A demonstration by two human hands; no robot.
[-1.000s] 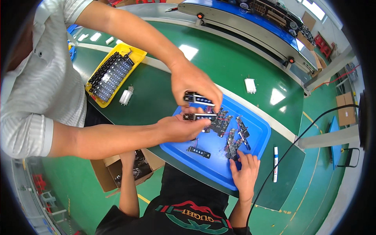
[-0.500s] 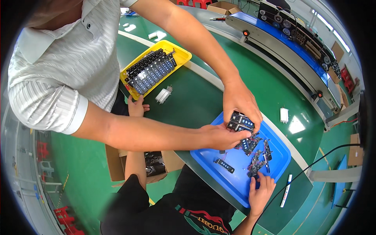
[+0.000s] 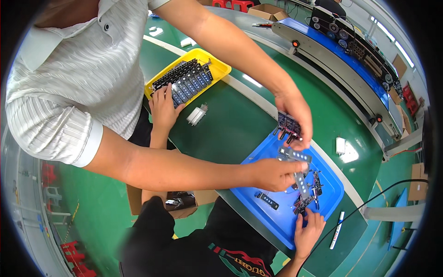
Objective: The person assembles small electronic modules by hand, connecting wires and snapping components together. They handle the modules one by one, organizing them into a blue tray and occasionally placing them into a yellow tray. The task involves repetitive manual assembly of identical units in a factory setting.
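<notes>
My left hand lies at the near end of a row of black modules with pale dots in the yellow tray. Its fingers rest on the end of the row, with the thumb apart. At the right, my right hand is over the near rim of the blue tray, fingers apart, fingertips at wired circuit boards. Over this tray a co-worker's one hand holds dark modules; their other hand holds blurred dotted modules. A single module lies in the blue tray.
A white-and-metal part lies beside the yellow tray, another white block beyond the blue one. A marker pen and black cable are at the right. The co-worker's arms cross the table. A cardboard box stands below; a conveyor runs behind.
My left hand has moved from the yellow tray's near corner onto the module row. My right hand stays about where it was. The co-worker's hands have drawn apart, modules in each.
</notes>
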